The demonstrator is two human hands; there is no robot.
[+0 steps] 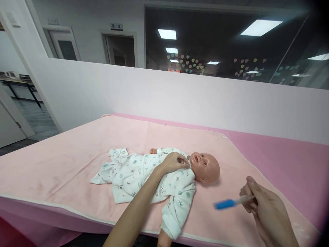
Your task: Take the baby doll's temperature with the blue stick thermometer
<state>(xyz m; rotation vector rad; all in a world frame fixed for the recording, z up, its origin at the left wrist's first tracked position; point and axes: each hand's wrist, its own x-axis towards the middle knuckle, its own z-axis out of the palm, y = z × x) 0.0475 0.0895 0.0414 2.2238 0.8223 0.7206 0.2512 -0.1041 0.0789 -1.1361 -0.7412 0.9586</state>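
A baby doll (205, 166) lies on its back with its head to the right and its mouth open. It wears a white printed shirt (177, 192) and matching trousers (123, 171). My left hand (174, 162) rests on the doll's upper chest, its fingers curled closed at the shirt collar below the chin. What lies under the fingertips is partly hidden. Off to the right of the head, my right hand (264, 202) grips a slim stick with a blue end (224, 204) and a pale shaft. The stick is blurred and points left, held above the blanket.
Beneath the doll a light pink blanket (77, 144) with pale edging covers a pink surface (288, 154). A low white wall (192, 99) borders the far side. Doors and a dark window with heart stickers (190, 63) stand behind. At far left is a table (15, 82).
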